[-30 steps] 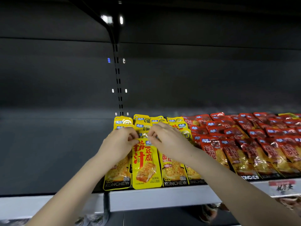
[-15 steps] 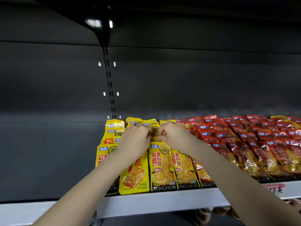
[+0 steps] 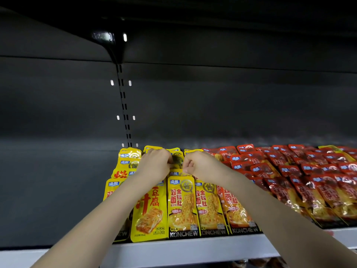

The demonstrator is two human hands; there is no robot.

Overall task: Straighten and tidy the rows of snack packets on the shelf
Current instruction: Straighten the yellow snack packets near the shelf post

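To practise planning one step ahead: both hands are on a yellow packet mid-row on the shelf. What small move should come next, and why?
Probably lay the yellow packet down squarely behind the front packet. The left hand and right hand pinch its top edge, it seems tilted up, and the red packets beside lie in even overlapping rows.

Yellow pkts left, red pkts right — overlapping rows, maybe uneven — on shelf.

My left hand and my right hand pinch, I think, one yellow packet far back on the shelf, beside the red packets.
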